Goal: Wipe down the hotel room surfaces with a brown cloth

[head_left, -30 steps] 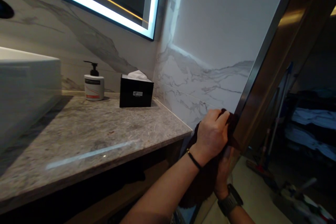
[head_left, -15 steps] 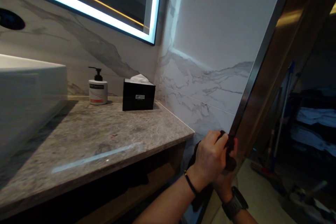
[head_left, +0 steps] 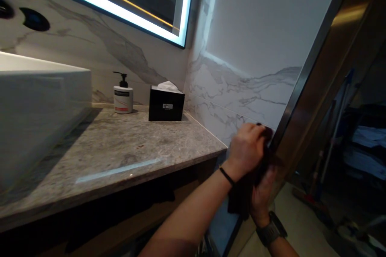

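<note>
A dark maroon cloth (head_left: pixel 241 200) hangs between my two hands, beside the metal edge of the marble wall. My left hand (head_left: pixel 247 148), with a thin black band at the wrist, has its fingers closed on the upper part of the cloth. Lower and to the right, my right hand (head_left: pixel 263 194) wears a watch and touches the cloth from the other side; its fingers are blurred and partly hidden by it. The stone counter (head_left: pixel 144 140) lies to the left of both hands.
On the counter stand a white basin (head_left: pixel 45 108), a pump bottle (head_left: pixel 123 98) and a black tissue box (head_left: pixel 166 104). A lit mirror (head_left: pixel 144 0) hangs above. Past the door frame (head_left: pixel 316 80) are a long-handled mop (head_left: pixel 334 132) and folded white linens (head_left: pixel 369 136).
The view has shifted slightly left. My left hand has moved up along the wall edge, while my right hand is lower relative to it. More of the cloth now hangs in view.
</note>
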A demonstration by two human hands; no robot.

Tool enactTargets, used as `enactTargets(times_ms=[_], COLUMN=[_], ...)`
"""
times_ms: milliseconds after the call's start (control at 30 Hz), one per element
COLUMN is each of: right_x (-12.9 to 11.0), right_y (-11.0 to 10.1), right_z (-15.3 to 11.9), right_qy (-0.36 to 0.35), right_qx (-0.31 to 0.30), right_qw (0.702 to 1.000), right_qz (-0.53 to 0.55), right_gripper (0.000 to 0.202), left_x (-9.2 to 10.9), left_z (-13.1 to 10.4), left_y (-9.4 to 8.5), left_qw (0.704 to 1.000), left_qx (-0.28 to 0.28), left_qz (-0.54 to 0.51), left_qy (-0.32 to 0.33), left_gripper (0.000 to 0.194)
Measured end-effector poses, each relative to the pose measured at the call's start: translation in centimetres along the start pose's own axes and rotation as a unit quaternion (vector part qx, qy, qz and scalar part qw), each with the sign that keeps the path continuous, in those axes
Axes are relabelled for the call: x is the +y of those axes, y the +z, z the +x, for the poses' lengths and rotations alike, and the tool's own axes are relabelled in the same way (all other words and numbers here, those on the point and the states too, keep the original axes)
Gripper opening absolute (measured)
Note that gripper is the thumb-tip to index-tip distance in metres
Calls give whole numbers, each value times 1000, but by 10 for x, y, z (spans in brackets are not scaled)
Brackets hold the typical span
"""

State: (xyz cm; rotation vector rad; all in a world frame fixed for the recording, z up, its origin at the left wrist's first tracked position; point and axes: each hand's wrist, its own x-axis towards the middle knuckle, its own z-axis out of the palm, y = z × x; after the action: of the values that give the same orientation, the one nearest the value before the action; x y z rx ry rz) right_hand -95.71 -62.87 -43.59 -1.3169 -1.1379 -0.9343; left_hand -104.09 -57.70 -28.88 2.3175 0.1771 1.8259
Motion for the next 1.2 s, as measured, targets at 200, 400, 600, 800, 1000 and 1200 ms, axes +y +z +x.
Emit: enactTargets(times_ms=[200,400,600,800,1000,1200], right_x=[-12,-11,-9,-13,-11,-13], right_y=[-3,-5,-3,-5,-6,-10], right_z=[14,11,9,15,14,16], right_qy=[-31,-29,-30,-34,-39,-46], right_qx=[3,2,14,14,13,2], right_qw=[999,999,999,999,999,999], right_qz=[-7,-18,-15,-11,-16,-29], right_gripper=[64,67,66,64,66,68], left_x=[4,-4,-7,5,-40,-86], left_z=[0,11,17,16,32,43], left_y=[0,-5,-3,-1,-3,-9], left_qw=[1000,995,1000,999,987,920], left_qx=[-1,15,-3,10,60,83], left_qz=[10,50,-6,-22,41,130], left_qy=[-22,-81,-10,-27,-145,-360], left_gripper=[20,15,19,19,16,20])
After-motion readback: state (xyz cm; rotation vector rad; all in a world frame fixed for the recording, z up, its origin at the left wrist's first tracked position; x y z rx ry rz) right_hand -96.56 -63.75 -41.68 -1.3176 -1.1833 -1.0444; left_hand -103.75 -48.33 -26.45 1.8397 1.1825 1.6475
